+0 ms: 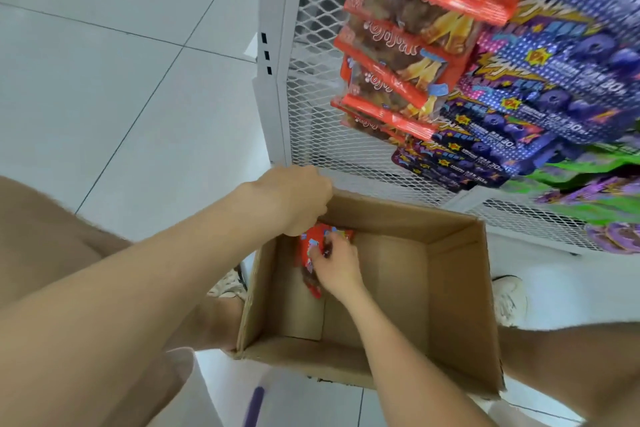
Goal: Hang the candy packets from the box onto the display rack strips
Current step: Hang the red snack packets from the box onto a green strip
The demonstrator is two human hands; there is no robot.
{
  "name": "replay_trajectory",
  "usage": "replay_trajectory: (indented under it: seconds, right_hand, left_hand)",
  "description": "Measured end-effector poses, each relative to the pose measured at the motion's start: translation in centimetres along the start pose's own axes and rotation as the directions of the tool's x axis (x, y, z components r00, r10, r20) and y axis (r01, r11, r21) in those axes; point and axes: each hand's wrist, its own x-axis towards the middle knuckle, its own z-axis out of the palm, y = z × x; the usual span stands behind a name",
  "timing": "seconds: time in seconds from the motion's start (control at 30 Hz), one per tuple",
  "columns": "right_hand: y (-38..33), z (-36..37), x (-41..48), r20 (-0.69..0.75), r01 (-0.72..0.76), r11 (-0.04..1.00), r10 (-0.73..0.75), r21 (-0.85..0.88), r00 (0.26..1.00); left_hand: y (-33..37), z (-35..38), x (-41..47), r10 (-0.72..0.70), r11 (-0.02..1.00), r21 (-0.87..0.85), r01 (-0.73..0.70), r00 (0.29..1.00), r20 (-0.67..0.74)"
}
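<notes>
An open cardboard box [453, 291] stands on the floor between my feet. A red candy packet [308, 253] lies against its left inner wall. My right hand [337, 263] is down inside the box, fingers curled on the packet. My left hand [294, 199] hovers over the box's far left corner, fingers curled downward at the packet's top edge; its grip is hidden. Red packets [412, 45] and purple packets [540, 90] hang in columns on the white mesh display rack [332, 135] above.
Green and purple packets [595, 191] hang at the right edge. The rack's white post [277, 80] stands just behind the box. Grey floor tiles [121, 62] spread to the left. My shoes [509, 298] flank the box.
</notes>
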Motion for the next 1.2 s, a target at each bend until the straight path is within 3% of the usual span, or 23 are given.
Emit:
replay_trajectory:
  seconds: [0.07,0.13,0.2,0.27,0.37,0.43,0.5,0.57,0.67,0.77,0.87,1.0,1.17,1.2]
  right_hand:
    - [-2.8,-2.9,-0.3,-0.193,0.103,0.995,-0.097,0.017,0.976]
    - [-5.9,-5.7,-1.1,-0.309,0.223,0.975,-0.207,0.017,0.928]
    - [-8.6,-8.0,-2.7,-0.372,0.331,0.944,-0.314,-0.02,0.874]
    - [-10.3,-9.4,-4.5,-0.403,0.418,0.898,-0.435,-0.134,0.805]
    - [-11.0,-11.1,-7.3,-0.355,0.542,0.8,-0.601,-0.26,0.717]
    - [-10.9,-12.9,-8.4,-0.428,0.574,0.769,-0.636,-0.281,0.642]
    - [-11.3,-14.9,-9.0,-0.569,0.55,0.802,-0.57,-0.231,0.593]
    - [-12.2,-16.9,-9.5,-0.618,0.518,0.844,-0.482,-0.138,0.621]
    - [-14.5,-18.8,-10.9,-0.518,0.527,0.845,-0.491,-0.088,0.7]
    - [-17.8,-20.7,-13.1,-0.504,0.614,0.79,-0.53,0.0,0.682]
    - [-21.9,-23.5,-15.3,-0.594,0.713,0.701,-0.574,-0.002,0.563]
    - [-29.5,-28.9,-17.4,-0.727,0.798,0.597,-0.583,-0.082,0.362]
    - [-39.2,-35.0,-18.6,-0.789,0.804,0.531,-0.6,-0.267,0.135]
    - [-40.9,-35.9,-18.6,-0.796,0.798,0.528,-0.596,-0.29,0.106]
  left_hand:
    - [0.3,-0.5,-1.1,-0.058,0.993,-0.108,0.054,0.998,-0.035]
    - [1.1,-1.4,-1.8,-0.111,0.938,-0.337,0.076,0.99,-0.085]
    - [2.1,-2.4,-2.5,-0.156,0.767,-0.637,0.083,0.986,-0.059]
    - [2.7,-3.3,-3.1,-0.191,0.506,-0.861,0.051,0.98,-0.055]
    - [2.6,-3.9,-3.9,-0.203,0.337,-0.938,-0.083,0.966,-0.158]
    - [1.9,-4.0,-4.8,-0.174,0.341,-0.93,-0.137,0.963,-0.206]
    - [1.4,-4.4,-5.7,-0.152,0.423,-0.892,-0.161,0.957,-0.246]
    - [1.3,-5.5,-6.8,-0.095,0.512,-0.838,-0.189,0.957,-0.274]
    - [1.7,-8.5,-8.9,0.004,0.556,-0.786,-0.271,0.946,-0.324]
    - [2.4,-12.5,-11.7,0.063,0.554,-0.738,-0.385,0.904,-0.423]
    - [3.1,-17.3,-14.2,0.049,0.527,-0.649,-0.549,0.782,-0.621]
    - [4.9,-25.0,-17.0,-0.09,0.534,-0.455,-0.713,0.487,-0.869]
    - [5.7,-34.6,-19.2,-0.358,0.611,-0.302,-0.732,0.085,-0.93]
    - [5.5,-36.3,-19.6,-0.39,0.61,-0.299,-0.734,0.051,-0.919]
